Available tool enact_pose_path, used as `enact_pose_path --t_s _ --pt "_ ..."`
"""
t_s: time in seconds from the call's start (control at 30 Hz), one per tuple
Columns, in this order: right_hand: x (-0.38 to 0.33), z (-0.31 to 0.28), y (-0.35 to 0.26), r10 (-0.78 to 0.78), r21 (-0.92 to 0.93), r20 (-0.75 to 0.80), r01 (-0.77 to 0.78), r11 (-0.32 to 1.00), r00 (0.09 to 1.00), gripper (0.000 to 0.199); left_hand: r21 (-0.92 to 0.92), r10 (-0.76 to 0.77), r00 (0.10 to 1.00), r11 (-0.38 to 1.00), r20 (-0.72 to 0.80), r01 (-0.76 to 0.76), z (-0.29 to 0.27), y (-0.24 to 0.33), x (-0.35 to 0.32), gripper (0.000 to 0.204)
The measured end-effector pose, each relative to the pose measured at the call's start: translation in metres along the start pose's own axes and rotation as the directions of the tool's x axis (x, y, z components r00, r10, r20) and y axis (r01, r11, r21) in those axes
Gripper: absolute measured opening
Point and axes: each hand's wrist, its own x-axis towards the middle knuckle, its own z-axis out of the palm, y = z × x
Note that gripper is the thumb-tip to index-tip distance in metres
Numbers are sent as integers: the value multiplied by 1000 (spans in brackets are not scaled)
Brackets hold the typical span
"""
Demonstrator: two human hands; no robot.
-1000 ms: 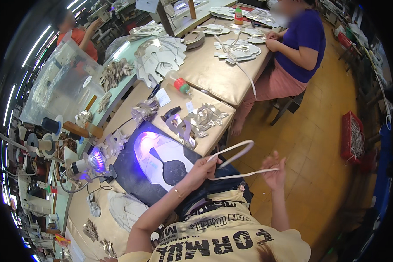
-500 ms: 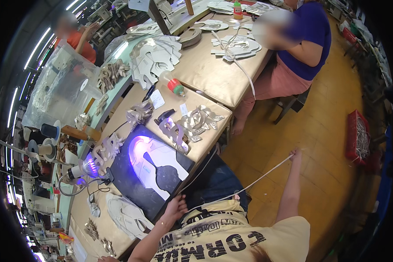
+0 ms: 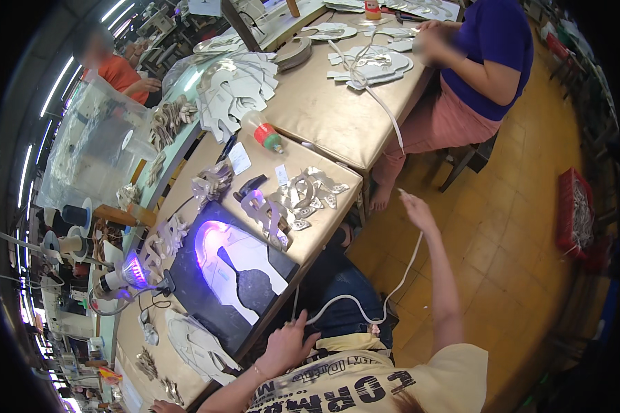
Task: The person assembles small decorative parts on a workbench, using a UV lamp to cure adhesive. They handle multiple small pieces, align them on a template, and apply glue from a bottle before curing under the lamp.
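Note:
A narrow white cord or tape (image 3: 346,297) runs between my hands in loose curves over my lap. My right hand (image 3: 418,212), held out over the floor beyond the table's edge, has its fingers closed on one end of it. By the near table edge, my left hand (image 3: 289,346) is closed around the cord lower down, and more cord hangs beside its fingers. A white shoe-upper piece (image 3: 258,259) lies flat on a black board (image 3: 198,292) in front of me, partly lit violet by a lamp (image 3: 132,272).
Silvery cut pieces (image 3: 308,194), a red-labelled bottle (image 3: 263,133) and stacked white pieces (image 3: 231,93) lie on the table. A co-worker in purple (image 3: 496,58) sits at the far right; another in orange (image 3: 120,72) is across. A red crate (image 3: 573,213) stands on the floor.
My right hand has moved left and up, nearer the table. The cord, stretched taut before, now hangs slack in curves. My left hand has shifted slightly and stays by the table edge.

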Motion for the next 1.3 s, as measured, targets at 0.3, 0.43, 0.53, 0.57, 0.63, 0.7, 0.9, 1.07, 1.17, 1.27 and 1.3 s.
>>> enact_pose_path --t_s 0.3,0.43,0.53,0.57,0.63,0.7,0.9,1.07,1.17,1.27,1.3 --pt "-70 6 -74 -144 77 341 125 989 929 37 -972 115 975 167 188 168 6 73 229 59" --pt "-77 -10 -64 -91 57 457 73 996 885 38 -994 244 964 -23 101 110 15 76 290 40" --pt "-73 -10 -60 -92 -4 401 102 995 911 30 -981 205 978 182 -23 -61 23 74 308 29" --pt "-71 -5 -60 -99 153 327 50 987 940 28 -988 170 985 142 -31 -56 25 75 314 27" --pt "-64 12 -62 -67 427 197 -24 904 978 24 -986 130 986 120 -102 -118 32 76 322 30" --pt "-55 27 -60 -65 364 48 43 931 997 24 -974 46 986 154 -160 -165 35 77 327 29" --pt "-29 42 -57 -57 106 -199 79 991 978 20 -975 -308 948 223 -78 -8 43 57 322 37" --pt "-9 32 -70 -121 -263 39 127 956 992 15 -980 -394 913 199 -102 -23 69 7 359 34" --pt "-12 25 -76 -168 -213 94 185 959 981 14 -878 -269 901 435 -339 -201 95 -37 388 39" --pt "-7 32 -77 -161 -152 -93 146 978 982 14 -725 -64 830 526 -554 -444 115 -65 410 52" --pt "-2 38 -75 -110 -212 -20 103 972 994 14 -703 -46 814 535 -578 -469 118 -67 416 56"
